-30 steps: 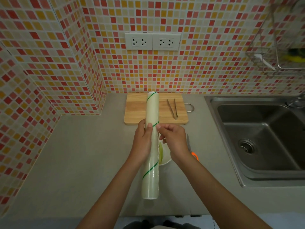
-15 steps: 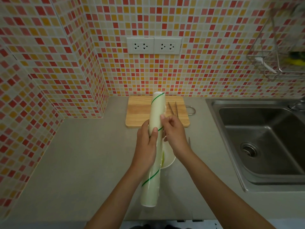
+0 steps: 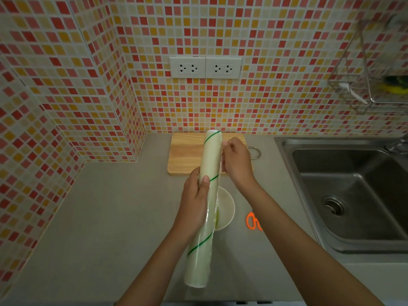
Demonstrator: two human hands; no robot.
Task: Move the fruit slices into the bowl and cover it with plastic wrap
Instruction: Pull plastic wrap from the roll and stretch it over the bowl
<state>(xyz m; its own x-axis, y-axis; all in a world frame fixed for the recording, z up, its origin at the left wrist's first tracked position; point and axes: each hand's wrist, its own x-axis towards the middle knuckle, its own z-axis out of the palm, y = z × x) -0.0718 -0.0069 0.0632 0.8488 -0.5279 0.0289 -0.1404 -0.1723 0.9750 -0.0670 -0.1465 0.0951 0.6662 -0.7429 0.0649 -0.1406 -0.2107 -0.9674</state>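
Observation:
A long pale roll of plastic wrap [image 3: 204,217] with green spiral stripes is held lengthwise over the counter. My left hand [image 3: 195,200] grips its middle from the left. My right hand [image 3: 236,160] is at the roll's upper right side, fingers pinched at the film's edge. Under the roll, a white bowl [image 3: 227,208] stands on the counter, half hidden; a pale green fruit slice shows inside it by the roll. The wooden cutting board [image 3: 187,155] lies behind, against the wall.
Orange-handled scissors [image 3: 252,221] lie right of the bowl, partly under my right forearm. A steel sink [image 3: 351,195] fills the right side. A wire rack [image 3: 375,85] hangs on the tiled wall above it. Two sockets [image 3: 205,67] sit above the board.
My right hand has slid up the roll's right side toward its far end, now covering the tongs on the board. The roll has tilted slightly. The left hand keeps its grip.

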